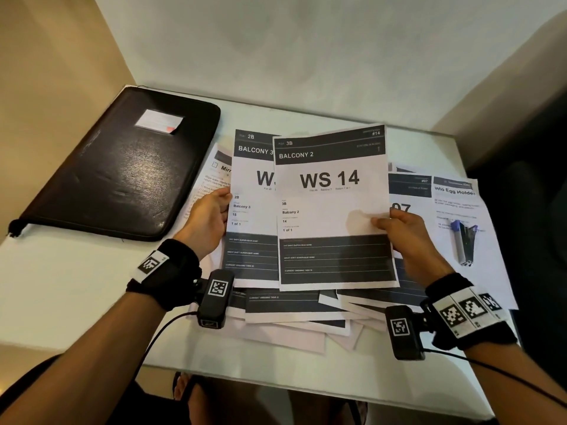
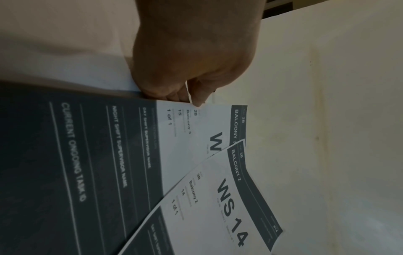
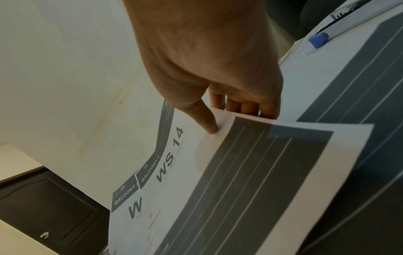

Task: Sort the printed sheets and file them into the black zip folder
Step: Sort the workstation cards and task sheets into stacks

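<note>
On the white desk [image 1: 76,296] we have everything we need. To our left lies the black folder [image 1: 122,167], flat, and it looks zipped shut. Beside it, right in front of us, is a messy pile of sheets [image 1: 306,311]. Above that pile we hold up two sheets. Our left hand [image 1: 208,222] grips the "Balcony 3" sheet [image 1: 248,185] by its left edge, fingers [image 2: 174,96] curled round it. Our right hand [image 1: 408,237] pinches the "WS 14" sheet [image 1: 331,204] at its right edge, thumb on top, fingers [image 3: 242,107] under. That sheet covers part of the other.

We think we are still sorting. Next we likely need to lay these two in order, go through the pile, and then unzip the folder.
</note>
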